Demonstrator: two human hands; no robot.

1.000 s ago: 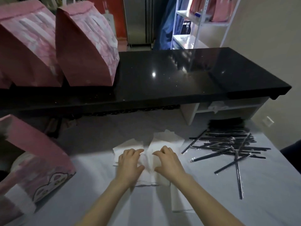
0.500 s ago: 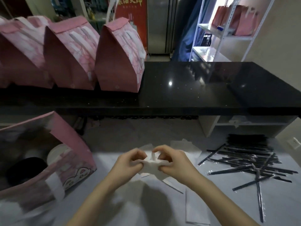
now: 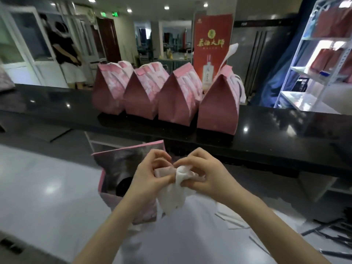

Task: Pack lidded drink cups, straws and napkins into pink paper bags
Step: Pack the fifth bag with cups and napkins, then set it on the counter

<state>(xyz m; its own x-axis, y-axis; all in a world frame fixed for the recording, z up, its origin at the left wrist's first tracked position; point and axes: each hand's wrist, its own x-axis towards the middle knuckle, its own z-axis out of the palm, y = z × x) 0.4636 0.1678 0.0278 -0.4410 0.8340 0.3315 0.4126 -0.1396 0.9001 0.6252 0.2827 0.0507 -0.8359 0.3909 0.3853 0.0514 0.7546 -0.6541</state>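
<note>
Above the near white surface [image 3: 47,187], both hands pinch one white napkin [image 3: 174,195], left hand [image 3: 150,178] and right hand [image 3: 205,176] each with the grip clamped on its bunched top edge. Open pink bag [image 3: 123,155] sits just left of and behind the hands, a dark cup lid [image 3: 123,184] visible inside. Judgement: fold the napkin compact, then slide it down the bag wall beside the cup. Four closed bags [image 3: 177,98] stand on the far black counter [image 3: 285,134]

A glossy black counter [image 3: 266,130] fronts a red banner [image 3: 212,46] and white shelving [image 3: 312,54].
</note>
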